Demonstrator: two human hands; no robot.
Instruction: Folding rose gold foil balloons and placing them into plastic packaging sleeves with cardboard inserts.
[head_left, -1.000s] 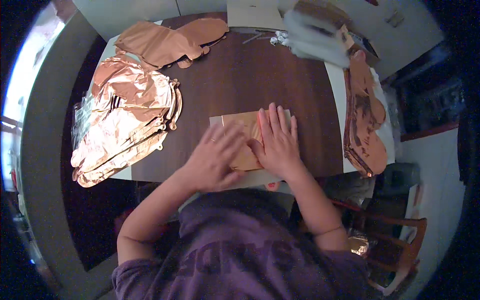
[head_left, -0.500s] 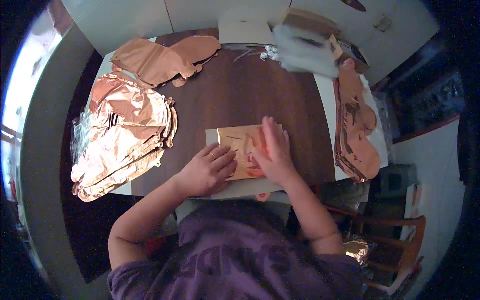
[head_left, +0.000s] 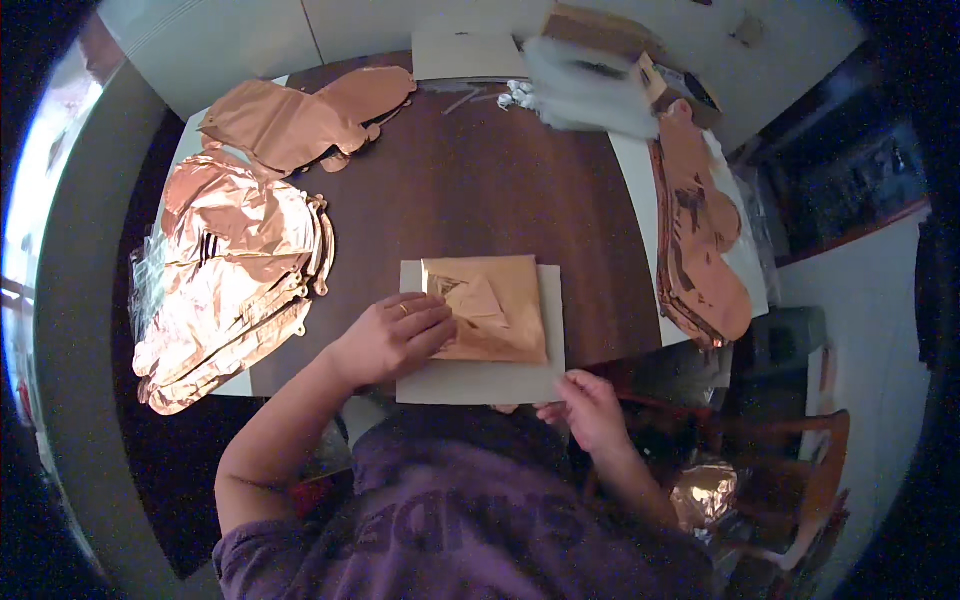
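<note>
A rose-gold foil balloon (head_left: 510,340), folded into a flat rectangle, lies on a grey card sheet (head_left: 480,385) at the table's near edge. Its upper face has a creased, raised flap. My left hand (head_left: 400,335) rests on the balloon's left part, fingers bent together and tips pressed against it. At the card's near right corner is my right hand (head_left: 592,408), thumb and fingers closed around that corner. Some of its fingers are hidden below the card.
Flat rose-gold foil balloons lie in stacks on the left (head_left: 235,260), the far left (head_left: 300,120) and the right (head_left: 705,240) of the brown table (head_left: 480,180). White bundles (head_left: 517,95) and a clear plastic bag (head_left: 590,90) lie at the back. A wooden chair (head_left: 825,470) stands right.
My right hand has left the balloon's top and moved down and right to the card's corner. The balloon's right side is now uncovered. My left hand stays on the balloon.
</note>
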